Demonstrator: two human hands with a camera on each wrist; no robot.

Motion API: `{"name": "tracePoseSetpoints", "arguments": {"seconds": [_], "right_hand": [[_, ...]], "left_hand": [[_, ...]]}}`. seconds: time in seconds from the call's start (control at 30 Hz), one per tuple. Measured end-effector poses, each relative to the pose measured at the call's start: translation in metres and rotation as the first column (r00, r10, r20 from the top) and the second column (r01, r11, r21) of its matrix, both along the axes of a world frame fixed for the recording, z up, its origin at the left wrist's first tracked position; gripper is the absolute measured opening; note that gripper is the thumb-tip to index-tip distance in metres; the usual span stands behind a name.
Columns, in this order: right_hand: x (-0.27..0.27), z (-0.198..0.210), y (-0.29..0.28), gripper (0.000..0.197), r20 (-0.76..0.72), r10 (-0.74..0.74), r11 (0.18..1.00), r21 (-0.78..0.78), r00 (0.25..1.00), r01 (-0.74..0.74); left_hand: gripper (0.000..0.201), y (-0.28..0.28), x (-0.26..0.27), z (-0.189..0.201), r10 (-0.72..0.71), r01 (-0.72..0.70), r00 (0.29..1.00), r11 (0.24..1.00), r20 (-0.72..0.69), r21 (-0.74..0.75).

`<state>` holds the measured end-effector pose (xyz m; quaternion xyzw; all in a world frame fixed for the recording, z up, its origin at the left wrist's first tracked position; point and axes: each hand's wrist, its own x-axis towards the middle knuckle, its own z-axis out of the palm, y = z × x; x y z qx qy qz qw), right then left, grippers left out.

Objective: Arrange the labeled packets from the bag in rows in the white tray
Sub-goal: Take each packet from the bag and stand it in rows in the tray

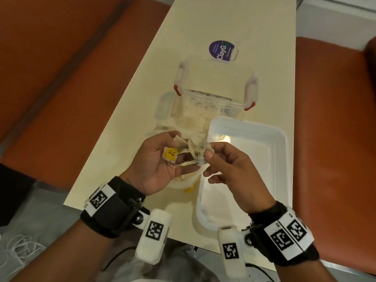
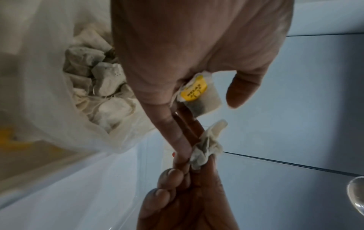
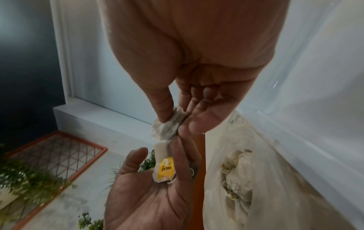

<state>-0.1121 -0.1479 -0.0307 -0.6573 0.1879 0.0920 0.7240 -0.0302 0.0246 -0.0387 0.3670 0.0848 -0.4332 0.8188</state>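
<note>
Both hands are raised above the table (image 1: 234,21), between the bag (image 1: 183,180) and the white tray (image 1: 282,139). The left hand (image 1: 160,165) pinches a packet (image 1: 179,142) with a yellow label (image 1: 170,153); the right hand (image 1: 230,165) pinches a crumpled packet (image 1: 198,152) between thumb and forefinger. More packets (image 2: 102,80) lie in the bag; the tray holds none.

table (image 1: 223,21) cream, long | on it: white tray (image 1: 282,143); clear clip-lid box (image 1: 215,78); plastic bag (image 1: 183,182); purple sticker (image 1: 221,50)
</note>
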Motion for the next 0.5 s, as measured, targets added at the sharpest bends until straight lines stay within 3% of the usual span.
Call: {"name": "tracePoseSetpoints", "arguments": {"seconds": [0.1,0.23,0.37,0.5], "right_hand": [[-0.003,-0.001,-0.002,0.016,-0.033,-0.012,0.996,0.088,0.999,0.015],[-0.005,-0.001,-0.004,0.021,-0.106,-0.045,0.947,0.313,0.993,0.076],[-0.006,0.0,-0.004,0.026,-0.15,-0.055,0.89,0.441,0.987,0.117],[-0.008,0.002,-0.007,0.019,-0.139,-0.009,0.938,0.341,0.99,0.057]], "left_hand": [[0.018,-0.005,-0.004,0.002,0.004,-0.006,1.0,0.996,0.031,0.084],[0.044,-0.009,-0.008,0.001,-0.03,0.021,0.996,0.994,0.081,0.108],[0.022,-0.017,-0.01,0.001,-0.16,0.115,0.964,0.97,0.21,0.212],[0.015,-0.027,-0.013,0.005,-0.19,0.098,0.943,0.943,0.274,0.317]]}}
